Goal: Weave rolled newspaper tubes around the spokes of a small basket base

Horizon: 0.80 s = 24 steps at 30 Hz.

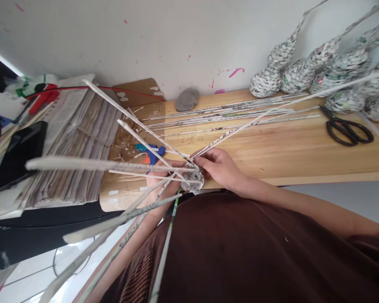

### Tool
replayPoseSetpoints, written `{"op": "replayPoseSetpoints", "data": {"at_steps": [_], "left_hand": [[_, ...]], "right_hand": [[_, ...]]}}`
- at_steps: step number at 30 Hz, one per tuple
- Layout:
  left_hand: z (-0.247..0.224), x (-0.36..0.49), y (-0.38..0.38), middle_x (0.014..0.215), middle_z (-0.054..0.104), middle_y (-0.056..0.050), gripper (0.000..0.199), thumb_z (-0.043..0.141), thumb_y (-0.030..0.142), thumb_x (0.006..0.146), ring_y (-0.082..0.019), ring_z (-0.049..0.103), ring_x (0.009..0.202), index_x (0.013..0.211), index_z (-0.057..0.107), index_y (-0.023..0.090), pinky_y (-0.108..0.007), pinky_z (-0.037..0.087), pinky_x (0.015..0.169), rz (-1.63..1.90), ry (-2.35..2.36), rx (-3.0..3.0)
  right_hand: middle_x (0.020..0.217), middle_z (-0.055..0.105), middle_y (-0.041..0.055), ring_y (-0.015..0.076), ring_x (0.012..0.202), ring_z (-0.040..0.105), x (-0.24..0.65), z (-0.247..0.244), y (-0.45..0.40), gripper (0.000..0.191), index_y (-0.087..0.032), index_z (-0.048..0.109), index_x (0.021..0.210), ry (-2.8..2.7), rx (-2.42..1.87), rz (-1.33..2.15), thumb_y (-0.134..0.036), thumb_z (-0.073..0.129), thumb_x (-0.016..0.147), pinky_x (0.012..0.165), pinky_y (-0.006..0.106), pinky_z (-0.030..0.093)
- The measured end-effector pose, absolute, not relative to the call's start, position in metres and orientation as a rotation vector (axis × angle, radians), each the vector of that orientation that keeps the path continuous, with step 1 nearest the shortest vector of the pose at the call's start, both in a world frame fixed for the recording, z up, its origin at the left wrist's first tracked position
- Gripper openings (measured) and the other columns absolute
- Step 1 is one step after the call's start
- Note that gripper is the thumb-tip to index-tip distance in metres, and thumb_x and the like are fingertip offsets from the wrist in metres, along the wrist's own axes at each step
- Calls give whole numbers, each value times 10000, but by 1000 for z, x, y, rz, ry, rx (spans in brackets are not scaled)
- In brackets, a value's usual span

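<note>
A small round woven paper piece (194, 179) is held near the table's front edge, with several long rolled-paper sticks fanning out from it to the left, toward the front and to the upper right. My left hand (159, 179) grips its left side, partly hidden behind the sticks. On the right side, my right hand (216, 166) has thumb and fingers pinched on a long paper stick (240, 128) where it meets the woven rim.
Loose paper sticks (221, 115) lie along the wooden table (290, 153). Black scissors (347, 128) and woven bottle-shaped pieces (268, 82) are at right. A grey stone (187, 99) sits by the wall. Left are a blue glue gun (156, 155), newspaper stack (78, 139) and black phone (20, 153).
</note>
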<state>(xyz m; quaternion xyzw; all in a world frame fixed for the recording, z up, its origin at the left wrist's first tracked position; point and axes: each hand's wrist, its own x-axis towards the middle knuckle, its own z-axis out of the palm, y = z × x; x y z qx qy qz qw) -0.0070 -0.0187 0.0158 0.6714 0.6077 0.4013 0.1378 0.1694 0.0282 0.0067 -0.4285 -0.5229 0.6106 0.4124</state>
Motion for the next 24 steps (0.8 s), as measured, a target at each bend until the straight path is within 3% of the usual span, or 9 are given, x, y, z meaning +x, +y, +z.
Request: {"op": "replayPoseSetpoints", "data": {"at_steps": [4,7,14,19,21,24], "left_hand": [[23,-2,-18,870,771,-32,90,710,193,799,-195,720,824,853,772,228,-322,579,774,1124,1775,1926],[25,0,-18,848,768,-40,93,703,151,793,-206,725,821,817,765,215,-318,573,766,1094,1766,1912],[12,1,-14,827,766,-48,61,697,221,804,-211,723,778,810,757,217,-338,585,743,1137,1634,1691],[11,6,-10,783,740,-52,109,694,279,781,-186,693,709,744,724,181,-300,559,668,1125,1674,1662],[13,8,-10,753,732,-43,120,692,282,780,-180,685,688,712,706,184,-291,550,653,1122,1707,1679],[13,10,-8,759,736,-37,82,690,255,781,-184,694,711,729,704,193,-296,558,678,1120,1694,1701]], "right_hand": [[848,731,51,172,776,671,171,6,28,160,-155,703,872,-1361,-1083,1484,-295,684,795,726,298,537],[822,714,43,166,759,663,173,8,28,141,-156,696,880,-1410,-1039,1448,-268,657,804,705,288,531],[773,696,22,150,704,644,177,8,30,114,-167,688,859,-1497,-999,1416,-225,618,790,645,262,508],[855,732,45,172,770,675,184,6,35,174,-167,711,911,-1557,-1039,1443,-281,619,819,709,283,525],[846,746,51,179,760,677,191,10,37,209,-168,724,877,-1691,-1128,1386,-339,604,856,696,283,512],[657,706,29,154,601,608,201,19,39,360,-173,709,687,-2010,-1293,1107,-425,567,902,582,266,422]]}}
